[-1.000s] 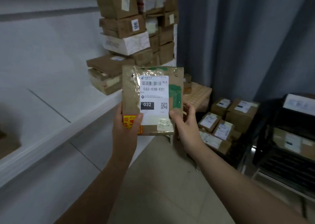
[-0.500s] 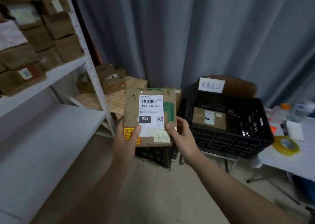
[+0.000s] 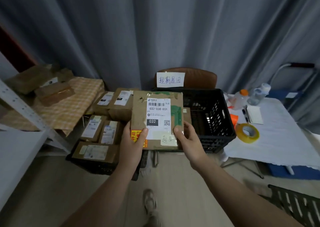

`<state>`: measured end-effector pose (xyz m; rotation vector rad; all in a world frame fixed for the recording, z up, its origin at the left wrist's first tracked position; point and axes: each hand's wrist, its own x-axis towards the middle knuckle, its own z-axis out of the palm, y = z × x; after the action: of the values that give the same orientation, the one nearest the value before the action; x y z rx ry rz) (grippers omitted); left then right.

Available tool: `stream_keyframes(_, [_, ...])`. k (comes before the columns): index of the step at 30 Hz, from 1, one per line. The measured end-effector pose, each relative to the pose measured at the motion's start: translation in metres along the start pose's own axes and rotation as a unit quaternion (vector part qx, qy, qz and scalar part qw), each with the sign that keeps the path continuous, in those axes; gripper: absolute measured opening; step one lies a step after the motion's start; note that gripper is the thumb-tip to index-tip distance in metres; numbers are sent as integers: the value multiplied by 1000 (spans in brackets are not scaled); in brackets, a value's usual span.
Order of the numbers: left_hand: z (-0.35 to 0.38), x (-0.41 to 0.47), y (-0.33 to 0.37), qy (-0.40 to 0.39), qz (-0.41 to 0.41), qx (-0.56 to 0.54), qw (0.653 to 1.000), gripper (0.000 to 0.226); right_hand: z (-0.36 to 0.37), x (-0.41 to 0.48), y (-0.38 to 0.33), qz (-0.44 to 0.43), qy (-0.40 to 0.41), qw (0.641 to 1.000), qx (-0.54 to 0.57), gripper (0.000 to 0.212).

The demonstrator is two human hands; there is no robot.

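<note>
Head view, newcomer asking: where is the parcel (image 3: 156, 121) right now?

Supervisor: In the air, label up, held out in front of the person and overlapping the near-left corner of the black crate (image 3: 216, 123). The left hand (image 3: 133, 140) grips its lower left edge, thumb on the yellow sticker. The right hand (image 3: 188, 140) grips the lower right corner, thumb by the handwritten note. Both hands are curled round it, and neither is slack.

Newcomer: So it goes into that crate?

Supervisor: Probably. The handwritten sign (image 3: 170, 79) behind the crate begins with the same characters as the note on the parcel. To do it well, the person should carry the parcel forward and right until it is wholly over the opening. Then they should hold it level and lower it beside the box (image 3: 187, 114) inside, not drop it from the rim.

Newcomer: Anything to avoid?

Supervisor: The lower crate (image 3: 97, 168) on the left is near, and a slip there would mis-sort the parcel. The tape roll (image 3: 253, 136) on the table (image 3: 280, 143) lies just beside the black crate's right wall, so the right elbow should be tucked in.
</note>
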<state>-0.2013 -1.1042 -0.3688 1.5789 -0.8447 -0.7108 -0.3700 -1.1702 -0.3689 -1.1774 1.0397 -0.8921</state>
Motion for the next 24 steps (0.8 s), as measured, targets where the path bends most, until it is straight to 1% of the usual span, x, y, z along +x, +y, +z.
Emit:
stream_keyframes(2, [20, 30, -7, -33, -9, -15, 999, 37, -11, 29, 2, -6, 42, 999, -12, 46])
stream_keyframes(3, [30, 46, -10, -55, -19, -20, 998, 36, -18, 45, 2, -17, 68, 997, -37, 46])
stream_keyframes(5, [52, 80, -14, -104, -43, -15, 994, 38, -32, 76, 2, -37, 111, 988, -97, 45])
stream_keyframes(7, [75, 115, -16, -142, -62, -5, 988, 41, -47, 104, 1, -38, 145, 977, -151, 51])
stream_keyframes(9, [102, 148, -14, -179, -71, 13, 981, 42, -63, 132, 0, -55, 181, 956, -225, 54])
stream_keyframes(11, [132, 176, -14, -214, -75, 33, 973, 43, -82, 159, 0, -66, 193, 927, -316, 53])
stream_keyframes(13, [160, 197, -16, -237, -81, 47, 967, 45, -102, 181, 2, -42, 168, 908, -382, 51])
stream_keyframes(14, [174, 205, -18, -249, -87, 52, 963, 46, -112, 190, 4, -22, 145, 900, -411, 54])
stream_keyframes(16, [200, 215, -24, -263, -101, 58, 958, 47, -133, 204, 11, 20, 92, 884, -458, 69])
stream_keyframes(18, [227, 222, -32, -269, -110, 61, 955, 48, -155, 218, 18, 48, 45, 879, -472, 85])
stream_keyframes(20, [252, 227, -43, -270, -123, 67, 953, 50, -180, 233, 25, 58, 13, 875, -480, 93])
stream_keyframes(24, [303, 230, -68, -263, -169, 63, 948, 50, -232, 267, 38, 46, -54, 847, -527, 100])
